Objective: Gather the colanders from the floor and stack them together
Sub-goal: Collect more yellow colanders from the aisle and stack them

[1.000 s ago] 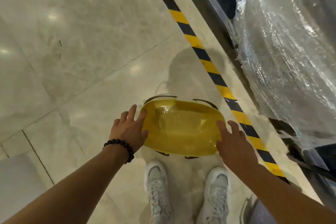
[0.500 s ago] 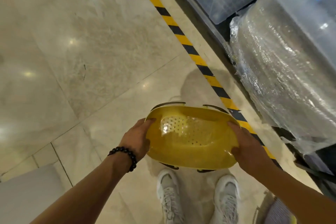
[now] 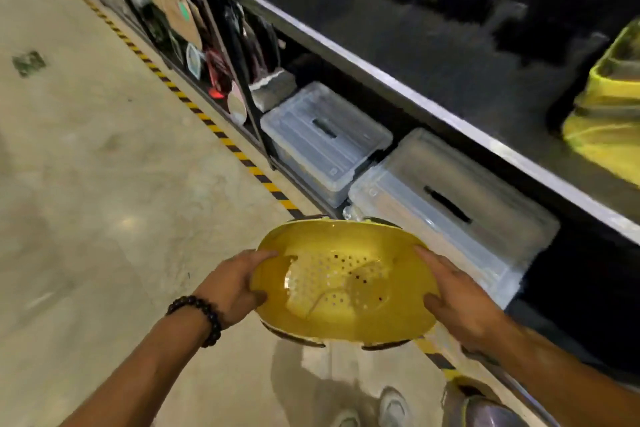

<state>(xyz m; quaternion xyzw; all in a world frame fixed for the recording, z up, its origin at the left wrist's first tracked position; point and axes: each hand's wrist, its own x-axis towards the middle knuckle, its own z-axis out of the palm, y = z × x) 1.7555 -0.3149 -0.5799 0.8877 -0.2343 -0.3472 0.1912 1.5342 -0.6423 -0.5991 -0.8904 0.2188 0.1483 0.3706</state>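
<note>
Yellow plastic fills my grip: the colander (image 3: pixel 346 284) is up off the floor (image 3: pixel 104 184), held in front of me above my shoes, its perforated bottom tipped toward my face and dark handles showing under its near rim. In this one head view, my left hand (image 3: pixel 235 284) clasps the left side, thumb curled onto the outer wall and fingers wrapped round the edge, a bead bracelet (image 3: pixel 197 317) at the wrist. My right hand (image 3: pixel 460 302) presses the right side with fingers spread and slightly bent, thumb underneath. Both arms reach forward, elbows low. On the shelf (image 3: pixel 433 114) at the far right edge sits what looks like a yellow stack (image 3: pixel 609 114), blurred. To nest this one well, I judge I should level it first, keep both sides supported, and line up the rims before letting go.
</note>
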